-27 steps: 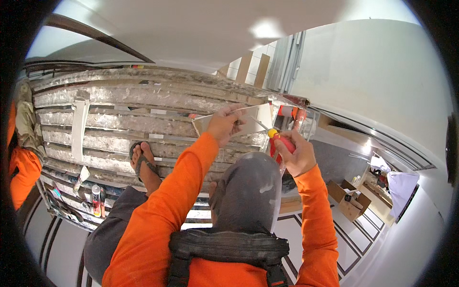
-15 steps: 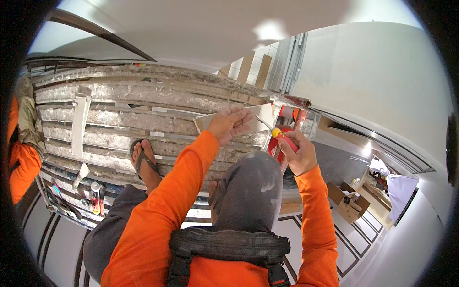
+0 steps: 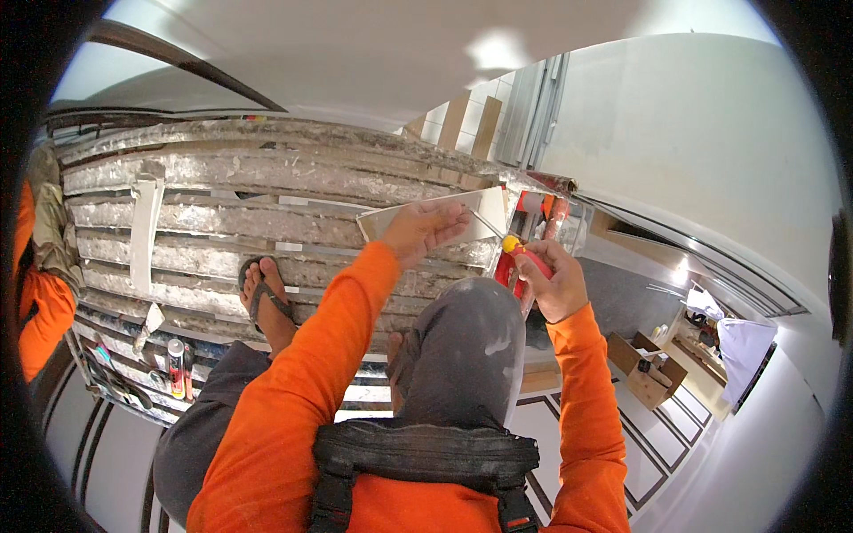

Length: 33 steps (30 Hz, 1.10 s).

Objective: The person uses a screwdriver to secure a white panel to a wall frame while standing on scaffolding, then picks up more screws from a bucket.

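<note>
My left hand (image 3: 425, 229) grips a flat white rectangular panel (image 3: 388, 222) by its middle and holds it up over the plaster-caked planks. Close to the panel's right end, my right hand (image 3: 553, 282) is closed around a screwdriver (image 3: 515, 253) with a red and yellow handle. Its thin metal shaft points up and left toward the panel. Both of my sleeves are orange. My bent knee in grey trousers (image 3: 462, 355) is just below the hands.
I am on a scaffold deck of rough planks (image 3: 222, 178). My sandalled foot (image 3: 265, 298) rests on them, with small cans (image 3: 176, 369) at the lower left. Another person's orange sleeve (image 3: 40, 311) shows at the left edge. A white wall (image 3: 711, 151) stands right, with cardboard boxes (image 3: 649, 377) on the floor below.
The panel in my left hand has turned from nearly edge-on to showing its broad face. My right hand with the screwdriver has dropped slightly and come closer to the panel.
</note>
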Each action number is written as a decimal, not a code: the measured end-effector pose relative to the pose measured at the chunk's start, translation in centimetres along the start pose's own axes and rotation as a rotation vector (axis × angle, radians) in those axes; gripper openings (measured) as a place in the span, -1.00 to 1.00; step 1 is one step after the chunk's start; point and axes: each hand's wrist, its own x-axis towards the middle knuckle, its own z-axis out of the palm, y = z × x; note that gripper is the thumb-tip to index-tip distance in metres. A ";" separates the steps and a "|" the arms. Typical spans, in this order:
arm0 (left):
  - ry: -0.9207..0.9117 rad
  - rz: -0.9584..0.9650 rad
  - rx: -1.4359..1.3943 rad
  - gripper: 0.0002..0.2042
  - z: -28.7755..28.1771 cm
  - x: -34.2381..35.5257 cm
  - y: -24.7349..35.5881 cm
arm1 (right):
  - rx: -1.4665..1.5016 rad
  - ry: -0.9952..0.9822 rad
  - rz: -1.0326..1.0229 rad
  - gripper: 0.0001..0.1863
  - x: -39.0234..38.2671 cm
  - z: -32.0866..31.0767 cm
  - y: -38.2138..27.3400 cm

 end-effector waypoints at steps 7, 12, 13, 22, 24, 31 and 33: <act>-0.064 -0.013 -0.077 -0.76 -1.0 -0.2 0.3 | 0.014 -0.049 0.011 -0.73 -0.4 -0.2 -1.5; -0.065 0.000 -0.129 -0.75 -0.1 -0.4 0.1 | -0.022 -0.003 -0.092 -0.74 -0.4 0.2 -0.8; -0.055 -0.003 -0.131 -0.77 -0.2 -0.4 0.1 | -0.015 -0.021 -0.063 -0.74 -0.4 0.2 -1.1; -0.086 -0.019 -0.146 -0.78 -0.7 -0.2 -0.6 | -0.065 -0.034 -0.009 -0.76 -1.0 -0.1 -2.9; -0.080 -0.031 -0.132 -0.78 -0.7 -0.3 -0.6 | -0.113 -0.053 0.020 -0.76 -1.1 -0.3 -4.2; 0.037 0.073 -0.549 -0.86 -0.4 -0.7 -3.8 | -0.587 -0.125 -0.377 -0.74 0.8 1.7 -10.8; 0.101 0.107 -0.701 -0.86 -0.4 -1.6 -5.2 | -0.712 -0.222 -0.397 -0.69 1.9 2.9 -11.0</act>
